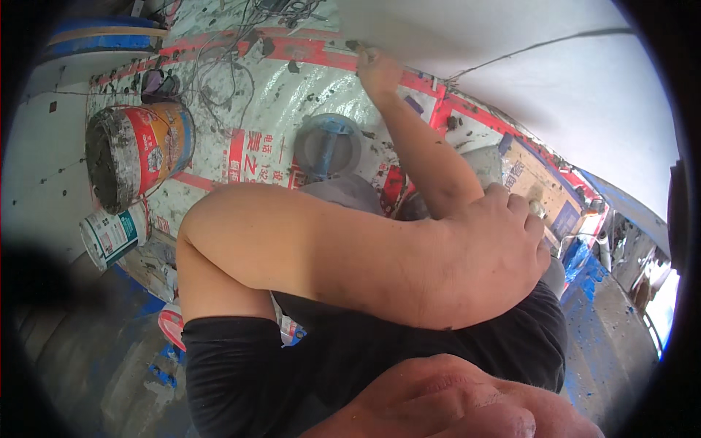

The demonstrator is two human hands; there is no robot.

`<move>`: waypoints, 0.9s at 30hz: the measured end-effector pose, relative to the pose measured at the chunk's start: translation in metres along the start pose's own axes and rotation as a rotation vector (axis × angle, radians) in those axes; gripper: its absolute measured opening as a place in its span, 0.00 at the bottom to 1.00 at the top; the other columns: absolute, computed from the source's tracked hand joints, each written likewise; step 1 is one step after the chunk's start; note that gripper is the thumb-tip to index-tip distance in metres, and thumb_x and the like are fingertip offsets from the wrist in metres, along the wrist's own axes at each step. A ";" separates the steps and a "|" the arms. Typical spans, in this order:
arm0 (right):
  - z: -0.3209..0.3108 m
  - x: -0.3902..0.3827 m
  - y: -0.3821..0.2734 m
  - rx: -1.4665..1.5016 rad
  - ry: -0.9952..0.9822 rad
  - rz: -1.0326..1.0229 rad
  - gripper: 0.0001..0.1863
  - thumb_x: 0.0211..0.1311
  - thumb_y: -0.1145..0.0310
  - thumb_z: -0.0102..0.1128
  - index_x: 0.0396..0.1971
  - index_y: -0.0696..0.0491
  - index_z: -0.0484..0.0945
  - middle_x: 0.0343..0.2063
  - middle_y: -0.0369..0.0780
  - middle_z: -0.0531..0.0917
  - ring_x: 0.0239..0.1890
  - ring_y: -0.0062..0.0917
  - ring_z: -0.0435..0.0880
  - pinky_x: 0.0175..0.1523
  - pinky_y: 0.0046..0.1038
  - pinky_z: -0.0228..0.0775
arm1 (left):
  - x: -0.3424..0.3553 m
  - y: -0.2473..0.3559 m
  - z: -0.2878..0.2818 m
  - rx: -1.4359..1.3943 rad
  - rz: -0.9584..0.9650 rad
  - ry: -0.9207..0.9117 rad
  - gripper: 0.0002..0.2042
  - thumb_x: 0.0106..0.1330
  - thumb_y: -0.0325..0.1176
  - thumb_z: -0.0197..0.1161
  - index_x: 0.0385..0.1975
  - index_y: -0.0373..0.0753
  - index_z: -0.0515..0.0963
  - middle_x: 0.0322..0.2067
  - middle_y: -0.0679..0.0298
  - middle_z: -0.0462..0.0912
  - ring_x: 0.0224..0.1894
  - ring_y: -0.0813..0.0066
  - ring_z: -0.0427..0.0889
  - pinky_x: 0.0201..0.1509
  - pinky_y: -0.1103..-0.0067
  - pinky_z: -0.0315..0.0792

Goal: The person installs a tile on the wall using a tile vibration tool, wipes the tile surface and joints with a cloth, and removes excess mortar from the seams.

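Note:
My right arm stretches away from me to the foot of the white wall (555, 80). There my right hand (377, 71) has its fingers curled on a small dark tool (355, 45) held against the wall's lower edge; the tool's kind is unclear. My left arm is bent across the middle of the view, elbow to the left, in a black sleeve. My left hand (504, 252) lies over my right arm near the elbow, fingers wrapped round it. A round blue-grey tool (328, 146) lies on the floor just left of the right forearm.
A plastic sheet (277, 95) printed in red covers the floor, spattered with dark bits. A dirty red and orange bucket (142, 150) lies on its side at the left, with a small white and teal can (113, 235) below it. Tangled cables (226, 66) lie at the top.

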State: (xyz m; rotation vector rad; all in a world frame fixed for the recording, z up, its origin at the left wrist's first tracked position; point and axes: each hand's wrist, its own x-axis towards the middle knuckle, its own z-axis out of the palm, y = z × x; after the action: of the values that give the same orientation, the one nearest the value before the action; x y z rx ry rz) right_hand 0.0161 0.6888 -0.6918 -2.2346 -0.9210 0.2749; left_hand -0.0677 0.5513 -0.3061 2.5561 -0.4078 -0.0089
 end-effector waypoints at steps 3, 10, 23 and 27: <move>0.022 -0.003 -0.006 0.055 -0.076 -0.332 0.19 0.68 0.49 0.57 0.46 0.45 0.86 0.34 0.44 0.88 0.38 0.38 0.88 0.44 0.43 0.79 | -0.001 -0.002 -0.002 -0.062 -0.027 -0.029 0.27 0.56 0.39 0.71 0.54 0.31 0.78 0.49 0.51 0.81 0.53 0.59 0.80 0.54 0.66 0.73; -0.021 -0.072 -0.041 0.107 -0.252 -0.734 0.29 0.61 0.46 0.61 0.50 0.55 0.82 0.35 0.49 0.86 0.40 0.48 0.86 0.47 0.45 0.79 | 0.004 -0.007 -0.007 -0.130 -0.022 0.011 0.24 0.59 0.38 0.70 0.53 0.33 0.76 0.46 0.52 0.81 0.51 0.60 0.80 0.51 0.67 0.73; -0.483 -0.113 0.352 -0.818 -0.500 0.220 0.14 0.56 0.66 0.63 0.39 0.58 0.83 0.36 0.53 0.85 0.44 0.49 0.85 0.50 0.47 0.77 | 0.062 0.031 0.025 -0.210 0.031 -0.360 0.32 0.59 0.37 0.71 0.62 0.32 0.69 0.53 0.49 0.77 0.56 0.50 0.76 0.60 0.62 0.70; -0.644 -0.193 0.506 -0.948 -0.170 0.658 0.18 0.55 0.61 0.62 0.42 0.55 0.87 0.45 0.54 0.86 0.48 0.47 0.87 0.53 0.45 0.78 | 0.090 0.041 0.040 -0.215 0.066 -0.438 0.31 0.61 0.38 0.70 0.63 0.34 0.69 0.54 0.49 0.77 0.57 0.49 0.76 0.62 0.63 0.70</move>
State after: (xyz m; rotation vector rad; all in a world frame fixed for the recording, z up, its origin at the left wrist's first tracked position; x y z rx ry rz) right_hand 0.4248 -0.0363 -0.5702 -3.4176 -0.3642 0.3724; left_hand 0.0033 0.4715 -0.3122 2.3158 -0.6186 -0.5653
